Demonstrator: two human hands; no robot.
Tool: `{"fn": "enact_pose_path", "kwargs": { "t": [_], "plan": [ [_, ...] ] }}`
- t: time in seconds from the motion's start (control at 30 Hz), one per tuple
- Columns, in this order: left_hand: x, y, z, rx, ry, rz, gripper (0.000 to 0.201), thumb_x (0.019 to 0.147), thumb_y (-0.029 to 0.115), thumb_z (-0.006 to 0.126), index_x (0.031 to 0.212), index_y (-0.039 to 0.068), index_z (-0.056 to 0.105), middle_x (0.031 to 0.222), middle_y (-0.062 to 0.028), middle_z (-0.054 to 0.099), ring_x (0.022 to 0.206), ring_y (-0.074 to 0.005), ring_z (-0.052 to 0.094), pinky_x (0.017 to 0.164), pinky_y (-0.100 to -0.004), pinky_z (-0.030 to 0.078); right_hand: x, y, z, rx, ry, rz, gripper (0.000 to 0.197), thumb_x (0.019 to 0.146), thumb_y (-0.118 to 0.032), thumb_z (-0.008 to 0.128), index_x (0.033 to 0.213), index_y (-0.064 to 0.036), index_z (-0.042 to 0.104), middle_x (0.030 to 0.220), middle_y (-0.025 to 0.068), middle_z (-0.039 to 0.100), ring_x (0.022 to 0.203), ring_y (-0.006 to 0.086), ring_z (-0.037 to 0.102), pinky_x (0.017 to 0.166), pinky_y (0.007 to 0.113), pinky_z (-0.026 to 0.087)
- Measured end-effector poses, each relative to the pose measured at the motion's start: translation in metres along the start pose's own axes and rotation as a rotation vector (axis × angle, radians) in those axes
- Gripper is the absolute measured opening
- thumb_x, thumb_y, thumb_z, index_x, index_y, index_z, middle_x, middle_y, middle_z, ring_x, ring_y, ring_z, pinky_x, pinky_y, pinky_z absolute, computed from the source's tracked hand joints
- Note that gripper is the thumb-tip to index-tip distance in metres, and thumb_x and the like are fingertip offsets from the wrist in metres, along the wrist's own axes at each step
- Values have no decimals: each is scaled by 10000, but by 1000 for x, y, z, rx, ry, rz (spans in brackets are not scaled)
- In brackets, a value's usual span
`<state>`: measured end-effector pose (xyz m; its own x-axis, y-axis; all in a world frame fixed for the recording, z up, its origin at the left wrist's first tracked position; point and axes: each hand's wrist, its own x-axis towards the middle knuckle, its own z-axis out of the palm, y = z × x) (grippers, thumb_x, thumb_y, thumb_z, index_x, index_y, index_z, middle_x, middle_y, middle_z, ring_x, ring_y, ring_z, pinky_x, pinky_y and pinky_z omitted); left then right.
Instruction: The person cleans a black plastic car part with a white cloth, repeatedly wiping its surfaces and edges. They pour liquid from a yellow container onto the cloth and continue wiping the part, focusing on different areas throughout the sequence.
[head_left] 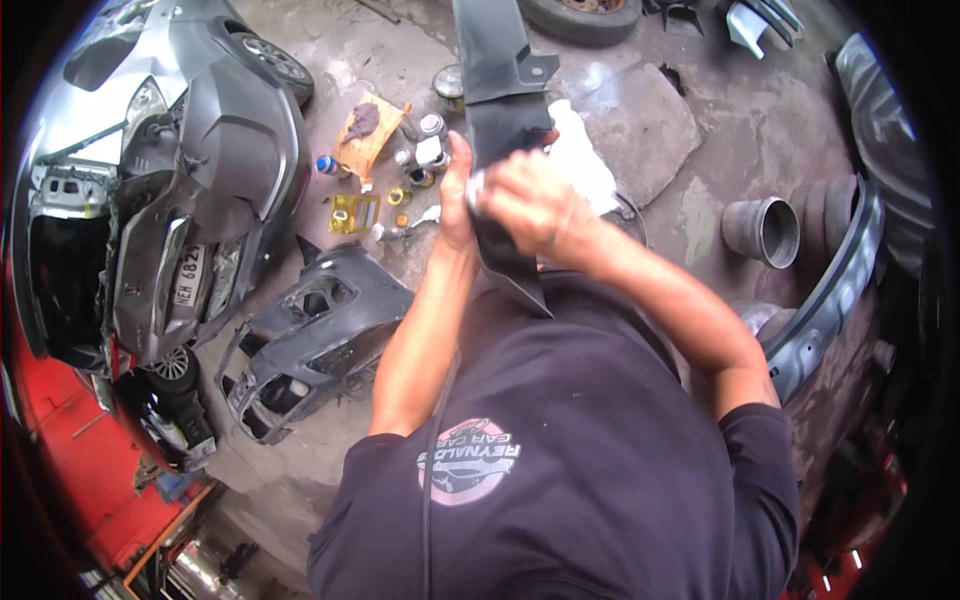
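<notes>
A long black plastic car trim panel (500,130) runs from the top of the view down to a pointed end near my chest. My left hand (457,200) grips it from the left and behind, thumb up along the edge, and a fingertip shows at its far right edge. Over the panel's front face, my right hand (530,205) is closed and somewhat blurred. A small whitish thing (475,190) shows at its fingers against the panel's left edge; its kind is not clear.
Left stands a damaged grey car (220,130), with a black bumper (320,320) on the floor beside it. Several bottles and cans, one a round tin (448,82), sit beyond my left hand near a yellow box (354,213). A white cloth or bag (580,155) and metal wheel rims (762,232) lie right.
</notes>
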<state>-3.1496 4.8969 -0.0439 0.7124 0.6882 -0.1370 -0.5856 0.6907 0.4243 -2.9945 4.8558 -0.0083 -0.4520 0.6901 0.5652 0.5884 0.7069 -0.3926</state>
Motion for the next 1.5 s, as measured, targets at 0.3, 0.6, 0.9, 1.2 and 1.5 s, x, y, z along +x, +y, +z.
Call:
{"fn": "enact_pose_path", "kwargs": {
  "t": [0.3, 0.6, 0.9, 1.2, 1.5],
  "plan": [
    [-6, 4, 33, 16, 157, 110, 577, 1131, 433, 445, 1437, -42, 560, 1388, -178, 666, 1188, -269, 702, 1045, -423, 573, -29, -10, 2, 16, 100, 112, 209, 846, -3, 692, 1055, 8, 698, 1039, 170, 667, 844, 329, 687, 754, 445, 569],
    [-11, 2, 36, -104, 336, 95, 475, 1110, 290, 484, 1369, -85, 614, 1262, -191, 731, 1092, -267, 748, 978, -377, 610, -24, -6, 4, 81, 193, 430, 184, 879, 66, 692, 1050, 2, 664, 940, 193, 606, 831, 372, 666, 705, 437, 563],
    [-20, 6, 11, 11, 266, 94, 512, 1085, 312, 565, 1453, -42, 549, 1359, -187, 684, 1202, -283, 704, 1037, -411, 583, -28, -10, -6, 140, 135, 358, 178, 867, 69, 695, 1036, 19, 678, 915, 165, 631, 841, 360, 695, 706, 436, 579],
    [-18, 2, -11, -119, 283, 51, 458, 1127, 329, 503, 1370, -38, 629, 1234, -157, 748, 1073, -273, 755, 990, -389, 607, -7, 18, 6, 111, 141, 380, 80, 879, -37, 647, 956, -14, 644, 914, 175, 576, 770, 393, 652, 684, 485, 548],
    [-11, 28, 5, -221, 118, 180, 626, 1101, 331, 485, 1591, -43, 375, 1617, -230, 455, 1485, -506, 422, 1195, -637, 432, -80, -10, -33, 474, -142, 444, 140, 849, 21, 761, 978, -3, 714, 963, 143, 674, 854, 326, 705, 740, 404, 560]
  ]
}}
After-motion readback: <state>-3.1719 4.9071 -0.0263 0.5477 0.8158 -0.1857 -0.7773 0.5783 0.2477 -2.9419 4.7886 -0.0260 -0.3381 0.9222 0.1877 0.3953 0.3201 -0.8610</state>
